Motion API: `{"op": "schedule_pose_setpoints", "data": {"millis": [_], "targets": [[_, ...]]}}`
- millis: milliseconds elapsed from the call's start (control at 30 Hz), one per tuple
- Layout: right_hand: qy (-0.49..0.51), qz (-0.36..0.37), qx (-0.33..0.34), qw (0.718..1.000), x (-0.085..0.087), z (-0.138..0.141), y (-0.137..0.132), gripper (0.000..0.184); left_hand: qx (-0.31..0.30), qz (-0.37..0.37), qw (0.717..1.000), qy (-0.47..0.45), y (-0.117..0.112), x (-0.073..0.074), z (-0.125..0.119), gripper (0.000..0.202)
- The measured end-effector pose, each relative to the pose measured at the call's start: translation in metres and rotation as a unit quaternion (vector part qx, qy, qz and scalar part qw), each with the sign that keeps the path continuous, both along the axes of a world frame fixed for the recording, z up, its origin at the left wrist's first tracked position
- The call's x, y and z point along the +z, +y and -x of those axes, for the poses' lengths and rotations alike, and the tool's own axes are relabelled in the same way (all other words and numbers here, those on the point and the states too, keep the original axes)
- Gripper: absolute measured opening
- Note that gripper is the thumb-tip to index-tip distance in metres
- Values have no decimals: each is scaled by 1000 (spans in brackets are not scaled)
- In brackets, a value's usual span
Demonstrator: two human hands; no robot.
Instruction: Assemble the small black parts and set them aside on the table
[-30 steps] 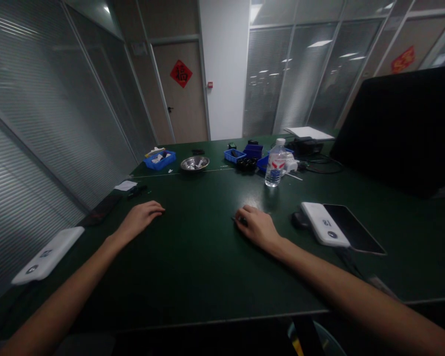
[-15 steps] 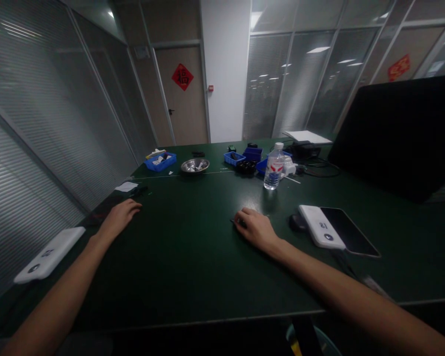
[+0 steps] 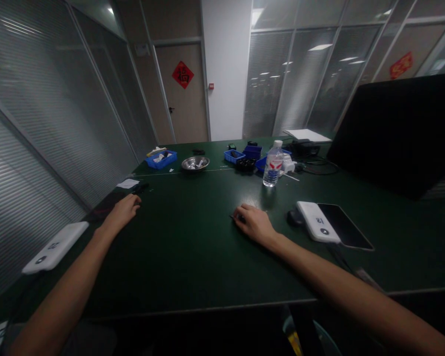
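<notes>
My right hand rests on the dark green table, its fingers curled and closed. A thin dark tip pokes out past the fingertips; the rest of that thing is hidden, so its kind does not show. Over on the left, my left hand lies on the table with fingers loosely stretched and nothing seen in them. Just beyond its fingertips is a small dark object, too dim to name, beside a white piece of paper. A clear water bottle with a white cap stands upright beyond my right hand.
A metal bowl and a blue basket stand further back, with several blue trays to their right. White power banks lie near each forearm, the right one beside a phone-like slab. A large black screen stands at right.
The view has tilted slightly, so the near things sit a little higher. Both hands keep almost the same pose and place on the table.
</notes>
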State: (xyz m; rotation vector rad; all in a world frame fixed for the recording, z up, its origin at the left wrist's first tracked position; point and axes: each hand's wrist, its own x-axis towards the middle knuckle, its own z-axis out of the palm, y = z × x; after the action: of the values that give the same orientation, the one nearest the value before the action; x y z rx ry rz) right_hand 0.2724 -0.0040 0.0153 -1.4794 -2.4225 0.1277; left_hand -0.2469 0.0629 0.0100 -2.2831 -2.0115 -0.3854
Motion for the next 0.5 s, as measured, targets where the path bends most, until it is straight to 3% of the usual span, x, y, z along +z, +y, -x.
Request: {"op": "schedule_pose_setpoints", "data": {"millis": [300,500], "targets": [[-13,-4,10,1000,4,-2,-6,22,-44,-29,998,28,-2,-9,7,28],[-54,-57,51,996,2,-1,-11,24,9,-37,998,58,-3,-8,1,31]]}}
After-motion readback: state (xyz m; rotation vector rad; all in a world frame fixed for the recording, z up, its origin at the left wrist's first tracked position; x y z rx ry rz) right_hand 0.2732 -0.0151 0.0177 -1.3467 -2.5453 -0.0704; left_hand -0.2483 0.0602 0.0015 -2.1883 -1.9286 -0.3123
